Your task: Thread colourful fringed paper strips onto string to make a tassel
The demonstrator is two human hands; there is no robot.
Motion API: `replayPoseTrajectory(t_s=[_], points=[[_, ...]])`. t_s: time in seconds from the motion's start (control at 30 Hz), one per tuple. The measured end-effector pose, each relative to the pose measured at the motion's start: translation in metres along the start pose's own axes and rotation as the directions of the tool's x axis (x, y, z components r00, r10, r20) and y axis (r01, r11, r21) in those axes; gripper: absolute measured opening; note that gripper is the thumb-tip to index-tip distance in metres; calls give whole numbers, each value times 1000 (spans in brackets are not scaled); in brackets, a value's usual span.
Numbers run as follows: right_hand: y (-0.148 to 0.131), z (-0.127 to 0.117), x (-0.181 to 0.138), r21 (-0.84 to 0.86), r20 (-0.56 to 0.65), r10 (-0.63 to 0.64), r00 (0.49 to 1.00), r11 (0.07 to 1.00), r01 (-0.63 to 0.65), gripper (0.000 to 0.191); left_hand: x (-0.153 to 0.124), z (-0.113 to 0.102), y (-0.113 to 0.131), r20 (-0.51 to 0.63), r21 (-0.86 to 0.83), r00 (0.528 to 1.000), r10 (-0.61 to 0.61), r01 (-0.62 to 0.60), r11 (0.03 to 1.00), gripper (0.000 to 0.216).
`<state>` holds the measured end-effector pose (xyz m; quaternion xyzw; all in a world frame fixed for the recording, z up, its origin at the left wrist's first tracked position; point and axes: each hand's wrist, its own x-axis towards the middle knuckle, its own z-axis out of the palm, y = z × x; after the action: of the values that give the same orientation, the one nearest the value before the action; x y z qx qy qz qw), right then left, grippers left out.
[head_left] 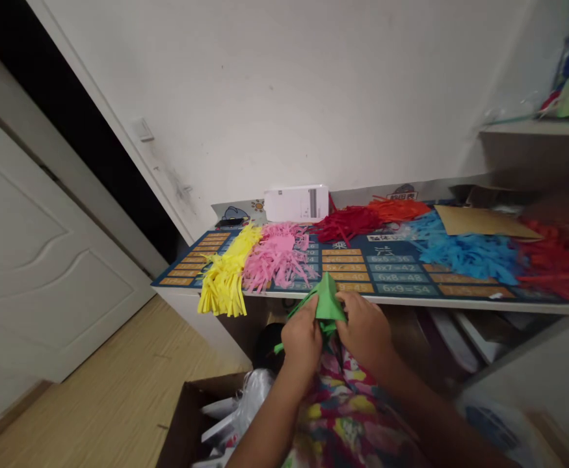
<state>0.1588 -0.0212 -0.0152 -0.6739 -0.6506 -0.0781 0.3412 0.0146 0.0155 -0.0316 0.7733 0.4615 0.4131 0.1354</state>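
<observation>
Both my hands hold a folded green paper piece (328,298) just below the desk's front edge. My left hand (302,341) is closed on its left side, with green strips trailing down from it. My right hand (363,328) is closed on its right side with the fingers pinching the fold. On the desk (460,303) in front lie bundles of cut paper fringe: yellow (225,276) hanging over the edge, pink (279,255), dark red (345,224), orange (398,208), blue (460,250) and red (557,263).
A multiplication-table mat (362,266) covers the desk. A white box (296,203) leans on the wall, brown card (479,221) lies at the right. An open cardboard box (206,422) with white items stands on the wood floor. A white door (35,260) is at left, a shelf (538,127) upper right.
</observation>
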Motion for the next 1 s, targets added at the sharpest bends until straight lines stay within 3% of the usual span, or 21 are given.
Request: replayPoseTrajectory(t_s=[0.07,0.17,0.23,0.3,0.33,0.4,0.43,0.47,0.5,0.53,0.63,0.77,1.0], points=[[-2,-2,-4,-32,-13,-70,997,997,70,31,0,-5,-1,-37,106,998,-54,57,993,34],[-9,4,-12,-69,-32,-149,988,987,147,29,-3,-13,-6,-19,213,956,-291,288,934,2],[-14,15,-18,-78,-27,-203,979,977,201,27,-11,-16,-13,122,110,879,-460,449,887,24],[-17,28,-26,-73,-26,-257,966,964,254,27,-27,-16,-20,338,-96,742,-578,639,764,46],[-19,34,-31,-66,-34,-285,958,957,283,26,-36,-16,-23,460,-202,643,-612,748,633,54],[-21,44,-40,-46,-69,-344,936,939,342,24,-53,-16,-25,698,-335,406,-590,913,231,64],[-22,48,-44,-34,-91,-373,923,928,371,23,-59,-17,-24,781,-360,318,-537,933,29,66],[-24,51,-48,-17,-106,-395,913,918,396,21,-62,-19,-24,835,-379,271,-479,914,-144,64],[-26,53,-51,4,-112,-410,905,911,413,19,-64,-21,-24,867,-400,258,-426,870,-288,61],[-28,55,-53,26,-115,-420,900,905,425,18,-65,-24,-24,873,-433,277,-402,818,-378,56],[-34,58,-58,67,-110,-441,891,891,449,15,-62,-31,-27,816,-566,377,-439,678,-469,42],[-39,58,-60,55,-120,-469,875,877,478,15,-60,-37,-32,740,-671,455,-495,546,-502,25],[-42,57,-63,71,-134,-462,877,878,474,17,-65,-37,-23,650,-760,541,-533,449,-470,14]])
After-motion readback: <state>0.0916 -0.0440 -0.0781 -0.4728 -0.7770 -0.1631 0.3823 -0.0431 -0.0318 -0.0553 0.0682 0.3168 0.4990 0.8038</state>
